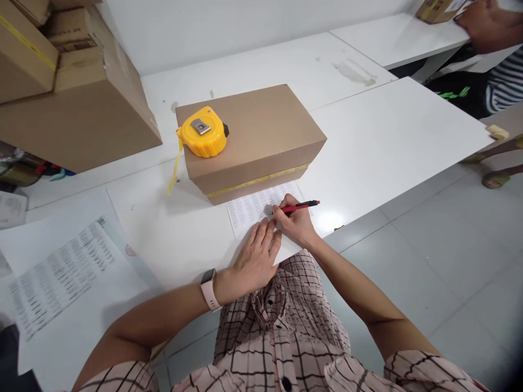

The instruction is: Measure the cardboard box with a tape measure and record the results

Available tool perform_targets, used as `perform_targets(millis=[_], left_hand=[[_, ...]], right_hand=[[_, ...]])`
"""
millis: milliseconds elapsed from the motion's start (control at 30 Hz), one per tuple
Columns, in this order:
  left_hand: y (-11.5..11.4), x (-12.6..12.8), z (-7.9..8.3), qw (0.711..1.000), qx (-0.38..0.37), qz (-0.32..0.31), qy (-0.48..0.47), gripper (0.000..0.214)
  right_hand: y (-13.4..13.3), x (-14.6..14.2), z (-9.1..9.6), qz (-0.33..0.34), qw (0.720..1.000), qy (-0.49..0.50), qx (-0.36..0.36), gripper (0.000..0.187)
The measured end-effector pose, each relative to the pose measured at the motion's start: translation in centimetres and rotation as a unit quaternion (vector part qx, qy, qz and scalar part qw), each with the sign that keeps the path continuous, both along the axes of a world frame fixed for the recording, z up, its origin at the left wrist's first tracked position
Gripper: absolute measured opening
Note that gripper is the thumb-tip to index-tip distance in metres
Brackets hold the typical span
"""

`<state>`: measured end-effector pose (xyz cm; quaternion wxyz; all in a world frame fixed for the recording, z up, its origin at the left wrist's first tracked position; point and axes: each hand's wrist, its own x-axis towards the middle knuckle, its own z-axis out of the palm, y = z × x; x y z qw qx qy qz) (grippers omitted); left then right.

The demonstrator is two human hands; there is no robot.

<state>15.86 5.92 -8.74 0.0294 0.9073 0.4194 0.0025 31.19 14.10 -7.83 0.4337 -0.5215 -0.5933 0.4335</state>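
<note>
My right hand (295, 223) is closed on a red pen (300, 206), whose tip rests on a printed sheet (251, 209) at the table's front edge. Beside it, my left hand (255, 258) lies flat on the same sheet with its fingers stretched out; a pale watch sits on that wrist. Just behind the sheet stands a closed cardboard box (261, 136) with yellow tape along its lower side. A yellow tape measure (203, 132) lies on the box's left top corner, its strap hanging over the edge.
Large cardboard boxes (69, 87) are stacked at the back left of the white table (388, 141). More printed sheets (61, 272) lie at the left. Another person's hand (484, 24) and striped sleeve show at the top right by a further box.
</note>
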Motion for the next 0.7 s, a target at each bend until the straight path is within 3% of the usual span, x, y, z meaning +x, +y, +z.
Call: perform_targets(millis=[700], left_hand=[[0.00,-0.06,-0.04,1.000,0.008,-0.001,-0.006,0.081]], right_hand=[[0.10,0.02,0.05,0.000,1.000,0.002,-0.002,0.026]])
